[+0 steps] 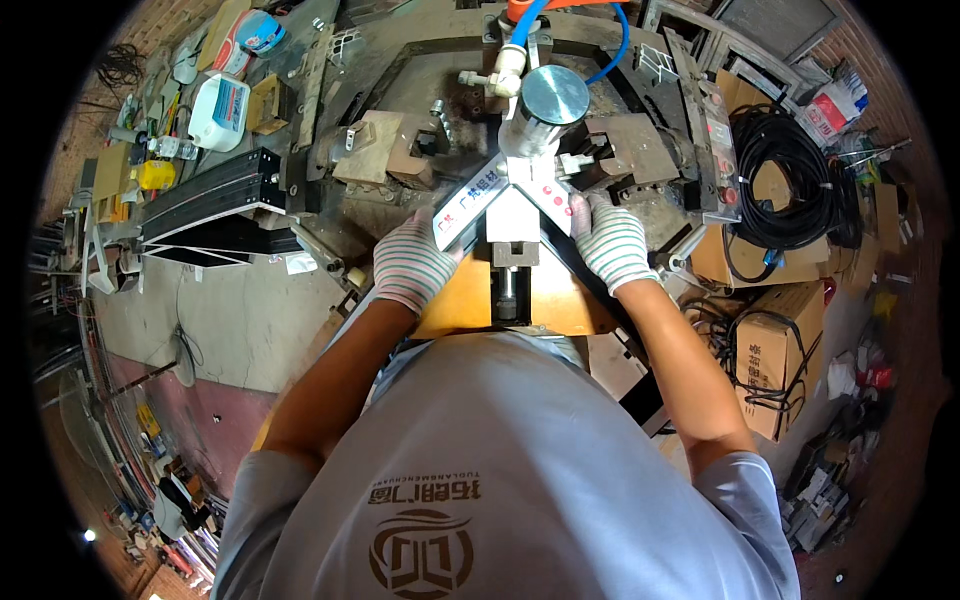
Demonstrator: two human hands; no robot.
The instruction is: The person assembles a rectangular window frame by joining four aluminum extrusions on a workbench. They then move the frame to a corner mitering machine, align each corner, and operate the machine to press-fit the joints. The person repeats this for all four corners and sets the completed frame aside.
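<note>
cluttered workshop floor and a heavy grey steel press bench (400, 75) fill my view, seen from above my own grey shirt. at the centre stands a vertical metal cylinder (545, 105) with a shiny round top, blue hose (620, 35) looping off at twelve o'clock.

under that cylinder two pale aluminium profile pieces meet in a corner, like an upside-down v. the left profile (468, 207) runs toward eight o'clock, white-silver with a protective film and coloured print i leave unread. the right profile (548, 195) slants toward four o'clock and is mostly covered by my glove.

my left hand (410, 265), in a white striped knit glove, lies against the outer end of the left profile, fingers pressed together and curled onto it. my right hand (612, 240), gloved the same, lies flat on the right profile, fingers together, tips by the cylinder base. an orange-brown plate (455, 305) sits below the joint between my wrists.

at three o'clock an open cardboard box (750, 120) holds a coil of black cable (785, 175); lower, at four o'clock, another cardboard box (770, 360) has black cords draped over it. at ten o'clock black profile bars (215, 190) are stacked, with a white plastic jug (220, 110) beyond.
</note>
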